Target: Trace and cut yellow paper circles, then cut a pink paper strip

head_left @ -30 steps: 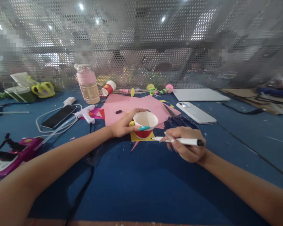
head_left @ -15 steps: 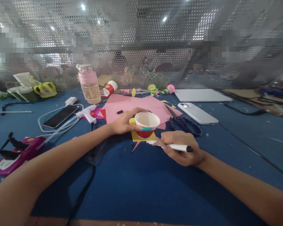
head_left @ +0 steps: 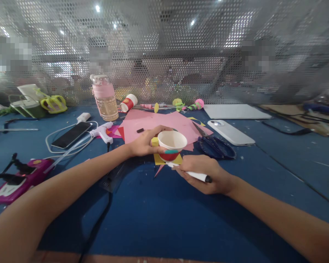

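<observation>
A white and red paper cup [head_left: 172, 140] stands upright on a piece of yellow paper [head_left: 160, 160]. My left hand [head_left: 148, 141] is wrapped round the cup's left side, thumb across its front. In my right hand [head_left: 205, 171] is a white marker [head_left: 196, 175], gripped like a pen; its tip end is at the yellow paper near the foot of the cup. Pink paper sheets [head_left: 153, 122] lie just behind the cup. A black marker cap [head_left: 140, 130] rests on them. A thin pink paper scrap [head_left: 159, 171] pokes out in front of the yellow paper.
Scissors [head_left: 216, 147] and a white phone [head_left: 231, 132] lie to the right. On the left are a glue gun [head_left: 102, 132], a black phone [head_left: 71, 135] and a purple power strip [head_left: 20, 180]. A bottle [head_left: 105, 98] and another paper cup [head_left: 128, 103] stand and lie behind, before a perforated metal screen [head_left: 164, 51].
My right hand has moved slightly left with the marker, bringing its tip closer to the cup's base. My left hand and the cup hold their place.
</observation>
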### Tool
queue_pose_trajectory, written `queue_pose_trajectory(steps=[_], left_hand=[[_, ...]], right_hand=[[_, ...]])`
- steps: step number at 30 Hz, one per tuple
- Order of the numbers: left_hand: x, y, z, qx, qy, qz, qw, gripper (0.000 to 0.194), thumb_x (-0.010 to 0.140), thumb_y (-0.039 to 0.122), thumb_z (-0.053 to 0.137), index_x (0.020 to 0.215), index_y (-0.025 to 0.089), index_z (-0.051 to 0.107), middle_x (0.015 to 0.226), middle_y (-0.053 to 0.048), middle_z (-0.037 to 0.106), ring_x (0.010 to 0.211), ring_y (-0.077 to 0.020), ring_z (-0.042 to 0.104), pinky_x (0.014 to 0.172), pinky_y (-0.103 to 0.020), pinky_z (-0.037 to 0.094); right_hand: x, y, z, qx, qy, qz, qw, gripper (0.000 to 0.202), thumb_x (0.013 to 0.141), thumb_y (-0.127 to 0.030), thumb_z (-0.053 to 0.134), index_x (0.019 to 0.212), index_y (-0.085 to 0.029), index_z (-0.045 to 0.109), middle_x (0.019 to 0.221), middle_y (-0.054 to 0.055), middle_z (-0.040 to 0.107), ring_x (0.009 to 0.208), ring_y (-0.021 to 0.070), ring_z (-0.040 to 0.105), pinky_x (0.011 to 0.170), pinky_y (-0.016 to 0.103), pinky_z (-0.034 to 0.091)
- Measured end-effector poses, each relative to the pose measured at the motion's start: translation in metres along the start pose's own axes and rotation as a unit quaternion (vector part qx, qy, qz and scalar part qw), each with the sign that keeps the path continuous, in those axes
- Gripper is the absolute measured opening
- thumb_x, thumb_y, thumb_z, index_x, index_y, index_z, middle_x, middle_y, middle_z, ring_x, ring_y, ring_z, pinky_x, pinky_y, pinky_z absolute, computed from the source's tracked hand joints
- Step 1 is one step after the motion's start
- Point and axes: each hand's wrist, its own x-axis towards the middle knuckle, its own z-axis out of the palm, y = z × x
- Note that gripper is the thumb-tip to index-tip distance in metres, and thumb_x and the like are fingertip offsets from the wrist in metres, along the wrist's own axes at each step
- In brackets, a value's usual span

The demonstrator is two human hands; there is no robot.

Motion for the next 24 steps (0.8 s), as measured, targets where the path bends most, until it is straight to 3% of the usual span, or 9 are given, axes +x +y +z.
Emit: queue_pose_trajectory(steps=[9, 14, 19, 24], left_hand=[[-0.0002, 0.0000, 0.0009, -0.001, 0.003, -0.001, 1.000, 0.061, 0.069, 0.041, 0.068, 0.119, 0.016, 0.046, 0.124, -0.017, 0.053, 0.114, -0.0294, 0.051, 0.093, -0.041, 0.041], [-0.0007, -0.0011, 0.0012, -0.016, 0.003, 0.002, 1.000, 0.061, 0.069, 0.041, 0.067, 0.120, 0.016, 0.045, 0.124, -0.016, 0.053, 0.114, -0.0288, 0.051, 0.094, -0.041, 0.041], [-0.0007, -0.0008, 0.0008, -0.012, -0.002, -0.004, 1.000, 0.060, 0.069, 0.042, 0.067, 0.120, 0.016, 0.046, 0.125, -0.016, 0.053, 0.111, -0.0287, 0.052, 0.092, -0.041, 0.041], [-0.0010, 0.0007, 0.0003, -0.013, -0.001, -0.012, 1.000, 0.060, 0.069, 0.043, 0.067, 0.119, 0.017, 0.046, 0.124, -0.015, 0.053, 0.111, -0.0285, 0.053, 0.092, -0.041, 0.041]], right_hand=[[0.0059, -0.0028, -0.0010, -0.002, -0.062, 0.036, 0.997, 0.009, 0.082, -0.008, 0.048, 0.085, -0.016, 0.052, 0.066, 0.006, 0.062, 0.060, 0.0126, 0.057, 0.057, 0.023, 0.047], [0.0088, -0.0052, -0.0016, 0.007, -0.075, 0.054, 0.996, 0.016, 0.082, -0.006, 0.045, 0.072, -0.019, 0.045, 0.060, 0.002, 0.054, 0.055, 0.0108, 0.048, 0.055, 0.022, 0.042], [0.0089, -0.0044, -0.0063, 0.033, -0.068, 0.069, 0.995, 0.025, 0.080, -0.005, 0.044, 0.063, -0.021, 0.035, 0.054, -0.004, 0.039, 0.049, 0.0086, 0.034, 0.049, 0.022, 0.033], [0.0053, 0.0023, -0.0100, 0.065, -0.045, 0.071, 0.994, 0.021, 0.080, -0.005, 0.043, 0.065, -0.020, 0.039, 0.055, -0.003, 0.041, 0.050, 0.0085, 0.036, 0.049, 0.022, 0.032]])
